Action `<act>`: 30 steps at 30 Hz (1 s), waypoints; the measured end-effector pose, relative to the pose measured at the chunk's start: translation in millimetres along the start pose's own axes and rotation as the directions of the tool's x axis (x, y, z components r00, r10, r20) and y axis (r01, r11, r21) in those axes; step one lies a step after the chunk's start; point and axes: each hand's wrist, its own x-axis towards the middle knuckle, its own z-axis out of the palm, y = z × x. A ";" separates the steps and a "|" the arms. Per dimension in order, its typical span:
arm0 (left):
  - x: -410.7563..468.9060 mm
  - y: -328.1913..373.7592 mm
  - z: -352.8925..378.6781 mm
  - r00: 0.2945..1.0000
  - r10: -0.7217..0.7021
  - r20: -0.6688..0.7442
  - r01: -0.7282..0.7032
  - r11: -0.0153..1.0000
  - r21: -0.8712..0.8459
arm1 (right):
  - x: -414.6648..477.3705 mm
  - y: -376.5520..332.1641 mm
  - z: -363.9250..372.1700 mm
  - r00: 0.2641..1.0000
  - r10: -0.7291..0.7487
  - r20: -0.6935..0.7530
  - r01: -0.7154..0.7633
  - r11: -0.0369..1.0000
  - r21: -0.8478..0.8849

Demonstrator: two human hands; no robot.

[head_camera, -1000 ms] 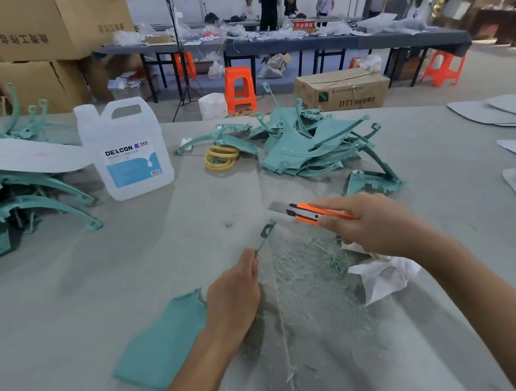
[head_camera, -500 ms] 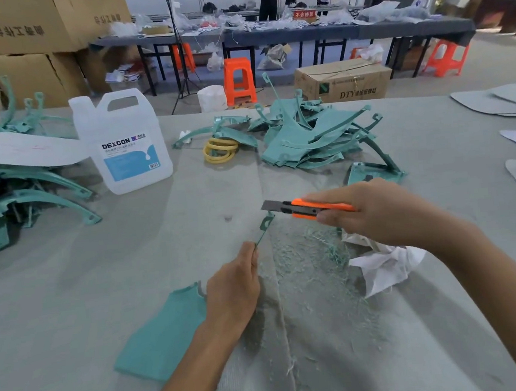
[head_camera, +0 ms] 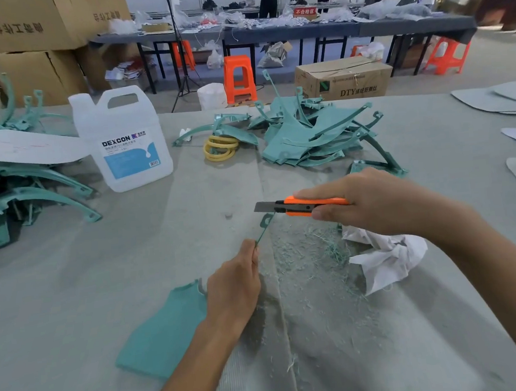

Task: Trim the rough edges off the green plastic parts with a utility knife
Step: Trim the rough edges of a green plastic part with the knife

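Left hand (head_camera: 233, 288) pinches the part (head_camera: 263, 228) by its thin arm, eyelet tip just beyond the fingertips (head_camera: 250, 246); right hand (head_camera: 366, 204), clamped on the knife (head_camera: 309, 205), holds the blade (head_camera: 262, 207) just above that tip, where it seems best to shave thinly, stroking away from the pinching fingers.

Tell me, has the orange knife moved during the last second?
Yes. The utility knife in the right hand has slid slightly left, closer to the white jug.
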 end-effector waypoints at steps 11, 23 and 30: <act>-0.6 1.2 -0.8 1.000 -0.012 0.000 0.012 0.999 0.050 | 5.1 7.9 2.7 0.995 0.072 -0.073 -0.075 0.996 -0.039; -5.6 5.4 -14.5 1.000 0.006 -0.010 -0.007 0.999 -0.031 | 42.8 -51.0 79.9 0.953 0.296 -0.058 -0.093 0.474 0.876; -6.1 -1.2 -59.3 0.986 0.105 -0.131 -0.123 0.982 -0.143 | 41.9 -52.3 70.4 0.895 0.384 -0.226 0.066 0.387 0.920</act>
